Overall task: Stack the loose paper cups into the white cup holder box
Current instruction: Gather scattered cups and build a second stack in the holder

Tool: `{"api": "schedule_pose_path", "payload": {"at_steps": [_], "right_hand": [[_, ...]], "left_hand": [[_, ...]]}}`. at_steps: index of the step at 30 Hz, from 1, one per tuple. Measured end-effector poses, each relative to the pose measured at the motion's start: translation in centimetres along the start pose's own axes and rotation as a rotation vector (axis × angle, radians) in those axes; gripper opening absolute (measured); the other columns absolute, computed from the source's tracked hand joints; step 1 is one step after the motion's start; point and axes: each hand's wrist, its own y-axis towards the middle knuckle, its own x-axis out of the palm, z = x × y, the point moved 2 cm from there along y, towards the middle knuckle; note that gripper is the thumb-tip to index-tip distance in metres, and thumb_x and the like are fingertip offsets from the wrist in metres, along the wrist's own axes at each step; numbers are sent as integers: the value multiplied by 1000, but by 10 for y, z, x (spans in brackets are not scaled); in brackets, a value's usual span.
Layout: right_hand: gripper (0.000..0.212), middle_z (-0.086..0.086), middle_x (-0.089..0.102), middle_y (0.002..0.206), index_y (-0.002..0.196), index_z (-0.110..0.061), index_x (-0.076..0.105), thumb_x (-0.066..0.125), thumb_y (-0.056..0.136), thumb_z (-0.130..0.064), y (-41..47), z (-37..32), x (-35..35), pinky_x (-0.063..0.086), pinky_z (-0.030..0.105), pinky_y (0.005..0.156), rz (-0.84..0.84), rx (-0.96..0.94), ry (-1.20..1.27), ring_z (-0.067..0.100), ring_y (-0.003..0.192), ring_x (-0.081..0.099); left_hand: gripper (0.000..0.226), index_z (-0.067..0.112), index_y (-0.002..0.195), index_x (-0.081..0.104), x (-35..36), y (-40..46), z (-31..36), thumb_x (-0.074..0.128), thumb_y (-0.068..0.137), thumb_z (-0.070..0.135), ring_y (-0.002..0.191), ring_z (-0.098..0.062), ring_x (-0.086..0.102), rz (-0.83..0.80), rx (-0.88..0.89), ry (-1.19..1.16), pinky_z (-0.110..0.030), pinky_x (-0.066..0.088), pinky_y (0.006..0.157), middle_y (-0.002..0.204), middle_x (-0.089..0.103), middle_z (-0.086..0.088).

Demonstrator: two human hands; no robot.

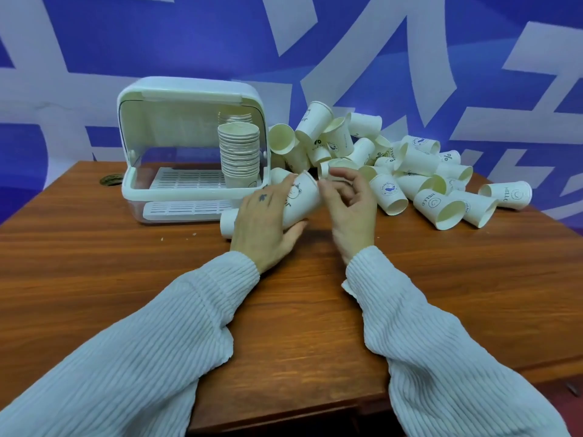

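A short nested run of white printed paper cups (293, 201) is held lying on its side in the left hand (263, 222), fingers wrapped over the top, thumb under the wall near the mouth end. Its long axis runs from lower left to upper right: the base end pokes out left of the hand, close over the brown wooden table (284, 310); the open mouth points up and right.

The right hand (351, 212) sits just beside that mouth, fingers loosely curled and half open. A small white cup (336, 167) is seen just above its fingertips; whether it is pinched or simply lying in the pile behind cannot be told.

The heap of loose white paper cups (410, 171) lies to the right and behind, nearer the right hand. The white plastic cup holder box (189, 146), lid raised, stands to the left rear, nearer the left hand. A tall nested column of cups (238, 152) is already stood upright in its right-hand part; the slotted tray to the left of it is bare.

Judgement: next cup must be fed base-first along the held run's axis, from the upper right. Right hand is better placed for that. Held run then goes left and back into the box.
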Motion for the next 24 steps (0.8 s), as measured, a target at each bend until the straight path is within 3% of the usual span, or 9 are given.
{"api": "schedule_pose_path", "payload": {"at_steps": [2,4,7,9,11,13,16,20,24], "right_hand": [[5,3,76,94,103,-21,63,64,100,-24,0,7,-1,51,29,90,93,10,-17,19,96,69],[4,-3,71,92,97,-22,63,62,100,-25,-3,17,1,49,30,84,93,100,-145,13,89,65],[17,-4,73,93,103,-23,64,70,94,-37,-14,30,15,51,28,74,-153,270,-336,7,82,68],[37,-8,76,95,115,-25,63,73,87,-48,-20,32,29,54,29,80,-348,314,-374,4,88,71],[57,-11,78,99,130,-25,58,74,82,-51,-25,33,41,56,36,92,-474,323,-398,5,98,71],[51,-7,79,96,129,-22,61,73,84,-42,-25,36,47,59,49,92,-519,319,-390,13,94,74],[17,-4,75,86,104,-23,71,68,87,-24,-21,31,46,61,50,79,-393,210,-433,15,81,72],[11,-13,67,86,96,-21,67,67,91,-12,8,-12,39,50,22,75,45,-18,-261,-3,78,60],[13,-18,68,91,95,-29,65,65,95,-16,46,-55,63,43,8,81,64,-240,-260,-5,89,62]], "left_hand": [[84,17,155,39,-6,0,-5,69,85,52,123,-30,55,44,-144,-134,-45,44,104,137,60,-8],[82,21,154,39,-14,-1,-10,69,85,53,125,-23,55,110,-289,-314,-39,45,104,141,58,-2],[76,19,150,41,-26,-1,-14,68,86,52,106,-3,59,218,-386,-466,-23,46,90,127,59,5],[73,15,147,43,-30,0,-18,66,87,51,99,9,58,259,-400,-520,-10,43,81,117,59,10],[71,14,145,44,-32,-1,-20,64,88,52,96,13,58,258,-401,-547,-6,43,77,112,59,14],[70,15,144,45,-31,-1,-18,64,89,53,96,13,58,228,-405,-556,-7,45,76,111,59,16],[68,16,145,43,-36,0,-16,67,90,48,97,12,58,262,-423,-544,-5,44,75,111,58,19],[78,20,152,37,-57,2,-27,67,89,54,107,-8,59,454,-496,-501,-14,46,85,130,58,4],[79,27,153,33,-59,-4,-39,68,88,56,117,-15,58,436,-550,-447,-34,52,96,137,56,4]]}}
